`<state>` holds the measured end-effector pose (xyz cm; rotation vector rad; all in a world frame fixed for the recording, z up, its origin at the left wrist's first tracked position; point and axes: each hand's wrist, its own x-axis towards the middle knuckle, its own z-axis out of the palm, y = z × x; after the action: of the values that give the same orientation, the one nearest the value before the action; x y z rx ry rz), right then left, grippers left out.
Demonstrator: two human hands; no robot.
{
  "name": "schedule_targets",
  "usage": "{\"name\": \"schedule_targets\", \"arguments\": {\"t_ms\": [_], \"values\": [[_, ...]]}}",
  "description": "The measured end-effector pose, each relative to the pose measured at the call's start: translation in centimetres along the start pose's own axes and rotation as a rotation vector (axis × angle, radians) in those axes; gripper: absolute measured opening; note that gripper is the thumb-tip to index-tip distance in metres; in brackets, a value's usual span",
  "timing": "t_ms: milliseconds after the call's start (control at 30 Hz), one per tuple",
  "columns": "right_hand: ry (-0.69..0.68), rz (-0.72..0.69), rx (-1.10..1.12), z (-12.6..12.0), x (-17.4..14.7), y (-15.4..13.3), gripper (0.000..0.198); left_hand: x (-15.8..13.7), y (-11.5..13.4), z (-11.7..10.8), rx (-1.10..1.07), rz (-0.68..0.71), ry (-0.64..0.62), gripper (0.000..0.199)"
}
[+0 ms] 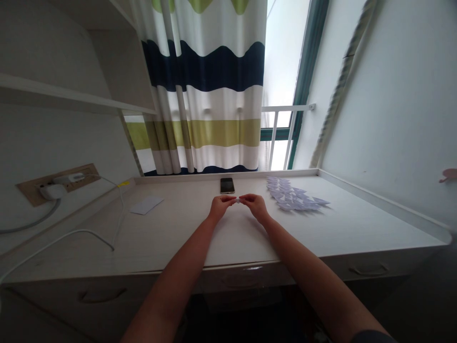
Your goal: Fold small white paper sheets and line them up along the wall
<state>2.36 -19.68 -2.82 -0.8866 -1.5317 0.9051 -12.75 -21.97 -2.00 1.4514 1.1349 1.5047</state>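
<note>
Over the middle of the white desk (185,238), my left hand (222,206) and my right hand (254,205) come close together, fingertips facing. Between them they pinch a small piece of white folded paper (237,200), mostly covered by the fingers, so its exact shape is hard to make out. To the right of my right hand lies a spread of several folded, pointed paper pieces (293,196) in overlapping rows. Off to the left of my left hand rests a flat stack of white paper (147,205).
A dark phone (227,186) lies just beyond my hands. White chargers (55,190) sit in the wall socket at left, and a white cable (119,214) trails over the desk. A raised rim (178,178) borders the back, before a striped curtain (214,105).
</note>
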Motion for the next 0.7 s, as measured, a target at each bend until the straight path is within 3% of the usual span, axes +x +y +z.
{"name": "schedule_targets", "arguments": {"t_ms": [433, 700], "values": [[-0.115, 0.104, 0.029, -0.7, -0.3, -1.1, 0.029, 0.1, -0.1, -0.4, -0.019, -0.029, -0.044, 0.021], [-0.075, 0.077, 0.004, -0.5, -0.4, -1.3, 0.022, -0.1, -0.1, -0.1, 0.014, 0.013, -0.104, 0.025]]}}
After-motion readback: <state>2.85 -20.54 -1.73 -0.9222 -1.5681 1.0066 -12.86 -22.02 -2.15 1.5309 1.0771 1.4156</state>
